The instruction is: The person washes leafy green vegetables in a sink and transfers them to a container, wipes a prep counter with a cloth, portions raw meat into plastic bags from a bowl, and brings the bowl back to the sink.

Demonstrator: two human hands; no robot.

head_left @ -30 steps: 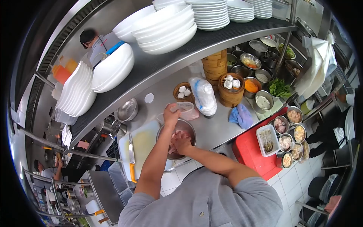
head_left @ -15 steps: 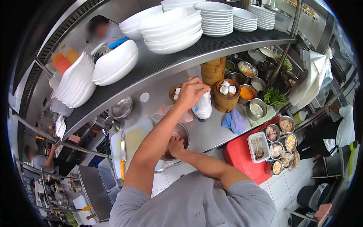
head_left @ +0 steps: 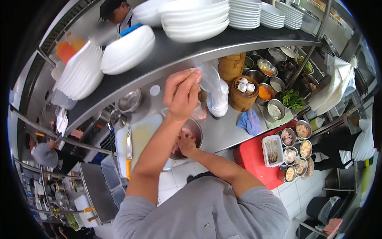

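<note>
My left hand (head_left: 182, 93) is raised above the counter, its fingertips pinched on the top of a clear plastic bag (head_left: 210, 81). The bag stretches up from a white wrapped bundle (head_left: 218, 104) standing on the steel counter. My right hand (head_left: 186, 144) is down inside a metal bowl (head_left: 196, 128), pressed onto raw pinkish meat (head_left: 176, 146), with its fingers partly spread. Left of the bowl lies a cutting board (head_left: 145, 131) with an orange-handled knife (head_left: 128, 147) along its edge.
Above the counter runs a shelf with stacked white dishes (head_left: 195, 22). Right of the bundle are a bamboo steamer (head_left: 242, 97), a blue cloth (head_left: 250, 121) and metal bowls. A red container (head_left: 254, 159) holds a shrimp tray (head_left: 273, 151). Co-workers (head_left: 115, 14) stand beyond the shelf and at the right.
My left hand has left the bowl's rim, reached over to the white bundle and pulled its plastic up and to the left. My right hand has stayed in the bowl.
</note>
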